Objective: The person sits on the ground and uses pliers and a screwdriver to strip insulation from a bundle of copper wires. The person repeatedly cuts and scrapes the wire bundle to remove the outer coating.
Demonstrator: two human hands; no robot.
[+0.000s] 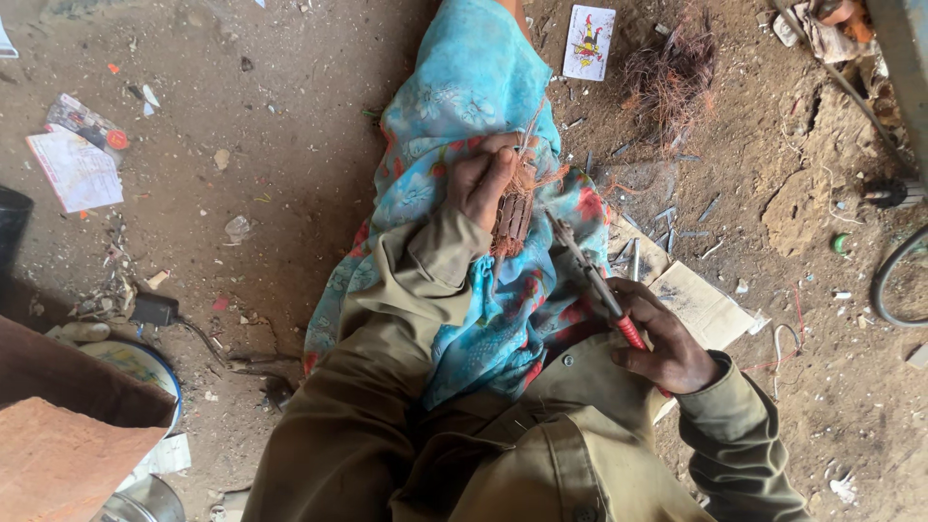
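Copper winding [514, 208], a small ribbed bundle with frayed reddish strands at its top and bottom, is held on the lap, against a blue floral cloth [464, 116] draped over the legs. The left hand [480, 179] is closed around the winding, thumb laid along its left side, and a thin wire end sticks up past the fingers. The right hand [667, 343] is wrapped tightly around the red handle of a screwdriver [592, 275], whose metal shaft slants up and to the left, its tip ending just beside the lower right of the winding; whether the tip touches cannot be told. Both sleeves are olive drab.

On the dirt floor [290, 193], a playing card [589, 43] lies face up near the top edge, with a tangle of reddish wire [672, 72] just to its right. A sheet of cardboard [701, 304] lies under the right forearm, with short metal strips scattered above it. A paper sheet [75, 169] lies near the left edge, and a black adapter [155, 309] with its cord lies below it.
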